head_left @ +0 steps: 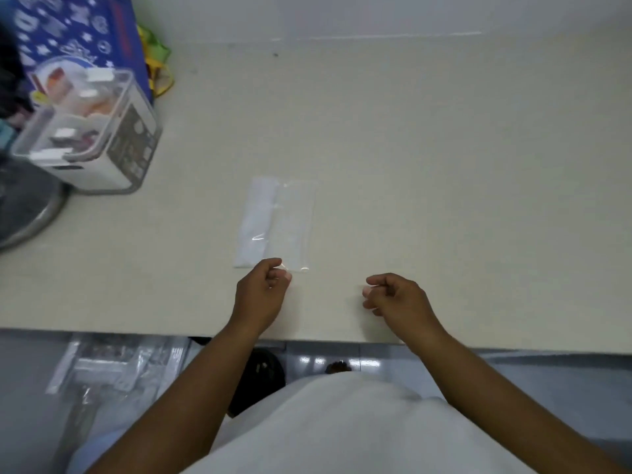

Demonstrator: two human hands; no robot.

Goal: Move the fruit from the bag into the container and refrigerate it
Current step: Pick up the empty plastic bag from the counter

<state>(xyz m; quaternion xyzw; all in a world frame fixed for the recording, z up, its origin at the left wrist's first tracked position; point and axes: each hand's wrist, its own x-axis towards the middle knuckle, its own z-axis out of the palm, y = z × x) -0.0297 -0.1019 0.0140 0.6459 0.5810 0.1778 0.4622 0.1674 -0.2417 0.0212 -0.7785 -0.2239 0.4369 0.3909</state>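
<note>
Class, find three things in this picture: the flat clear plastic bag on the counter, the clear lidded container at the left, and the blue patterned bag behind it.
clear plastic bag (278, 222): head view, middle of the flat sheet.
clear lidded container (102, 145): head view, its front wall.
blue patterned bag (85, 29): head view, its printed side.

Clear glossy plastic bag (277, 222), matt smooth beige counter (427, 165)

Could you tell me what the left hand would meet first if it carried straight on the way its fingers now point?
The left hand points away from the person and slightly right. It would first meet the flat clear plastic bag on the beige countertop, whose near edge lies at its fingertips; whether they already touch is unclear.
</note>
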